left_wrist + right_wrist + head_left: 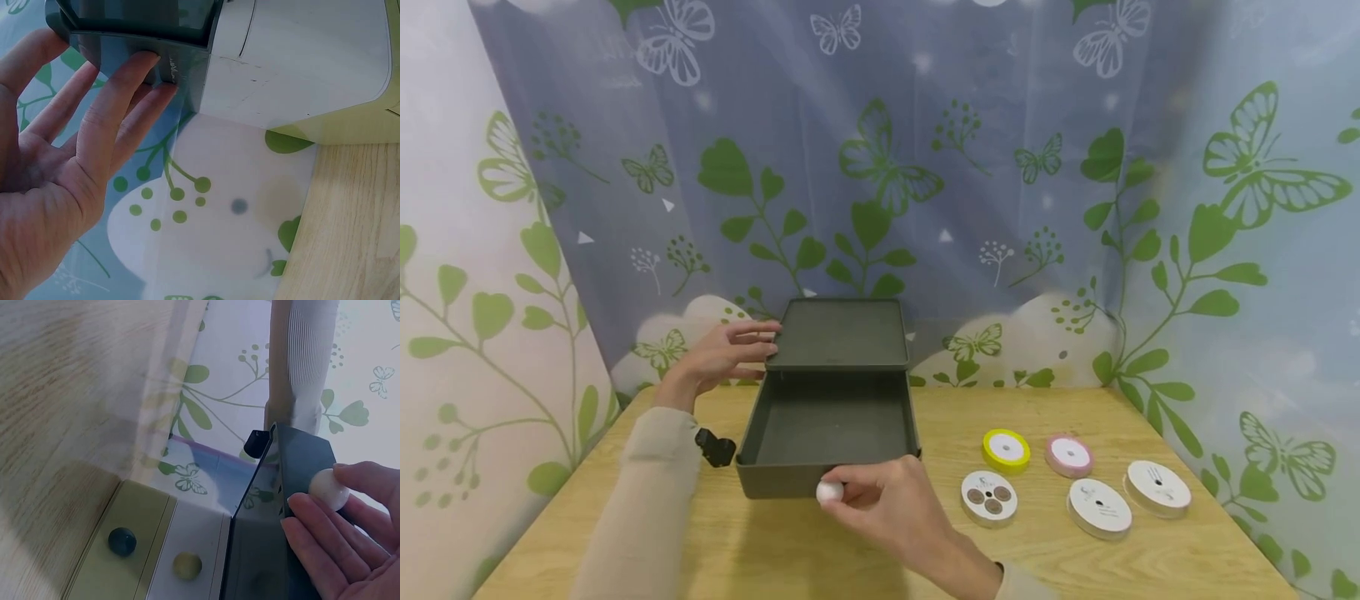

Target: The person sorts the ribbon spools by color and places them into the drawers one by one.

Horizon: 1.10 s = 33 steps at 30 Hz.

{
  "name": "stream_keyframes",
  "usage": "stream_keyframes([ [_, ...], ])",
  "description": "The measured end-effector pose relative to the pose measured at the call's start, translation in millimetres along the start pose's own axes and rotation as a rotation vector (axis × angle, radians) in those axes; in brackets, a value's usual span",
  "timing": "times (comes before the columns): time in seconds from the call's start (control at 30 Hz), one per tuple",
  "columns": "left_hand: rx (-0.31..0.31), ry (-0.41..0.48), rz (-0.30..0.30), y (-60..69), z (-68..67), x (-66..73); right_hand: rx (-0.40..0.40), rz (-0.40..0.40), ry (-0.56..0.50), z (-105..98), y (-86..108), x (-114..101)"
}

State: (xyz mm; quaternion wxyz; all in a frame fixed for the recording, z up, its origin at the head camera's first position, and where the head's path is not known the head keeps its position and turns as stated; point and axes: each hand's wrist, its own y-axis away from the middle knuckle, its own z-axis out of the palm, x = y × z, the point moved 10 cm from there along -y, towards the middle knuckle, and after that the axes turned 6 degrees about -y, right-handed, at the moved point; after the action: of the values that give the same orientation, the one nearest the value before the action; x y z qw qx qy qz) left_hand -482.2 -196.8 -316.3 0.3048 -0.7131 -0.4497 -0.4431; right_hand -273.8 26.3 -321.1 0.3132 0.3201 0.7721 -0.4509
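A small drawer cabinet with a dark grey-green top (842, 333) stands at the back of the table. Its dark upper drawer (778, 482) is pulled out toward me, and nothing shows inside. My right hand (898, 512) pinches the white round knob (829, 491) on the drawer front between thumb and fingers. At the cabinet's upper left side, my left hand (722, 358) rests its extended fingertips. Below the dark drawer, the right wrist view shows a white drawer with a yellowish knob (187, 565) and an olive drawer with a dark knob (122, 541).
Several ribbon spools lie to the right, among them a yellow-rimmed spool (1006, 450), a pink-rimmed spool (1070, 456) and a white spool (1099, 507). A small black object (715, 448) is left of the drawer. A butterfly-patterned curtain (970, 208) hangs behind the table.
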Motion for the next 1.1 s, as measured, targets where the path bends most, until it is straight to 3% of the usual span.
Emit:
stream_keyframes([
  [0.3, -0.001, -0.020, 0.000, 1.9, -0.4, 2.0, -0.051, -0.075, 0.040, 9.8, 9.0, -13.9],
  [0.63, -0.007, -0.011, 0.004, 1.4, 0.0, 2.2, -0.043, -0.098, 0.053, 9.2, 10.5, -14.8],
  [0.8, -0.007, -0.006, 0.004, 1.4, -0.4, 1.5, -0.077, -0.123, 0.049, 8.6, 13.0, -15.3],
  [0.97, -0.011, -0.002, 0.001, 1.5, -0.2, -0.3, -0.139, -0.074, -0.018, -2.9, 17.5, -13.2],
  [1.1, -0.012, -0.001, 0.008, 2.0, 0.8, 0.9, -0.197, -0.145, -0.032, -24.7, 21.0, -26.8],
])
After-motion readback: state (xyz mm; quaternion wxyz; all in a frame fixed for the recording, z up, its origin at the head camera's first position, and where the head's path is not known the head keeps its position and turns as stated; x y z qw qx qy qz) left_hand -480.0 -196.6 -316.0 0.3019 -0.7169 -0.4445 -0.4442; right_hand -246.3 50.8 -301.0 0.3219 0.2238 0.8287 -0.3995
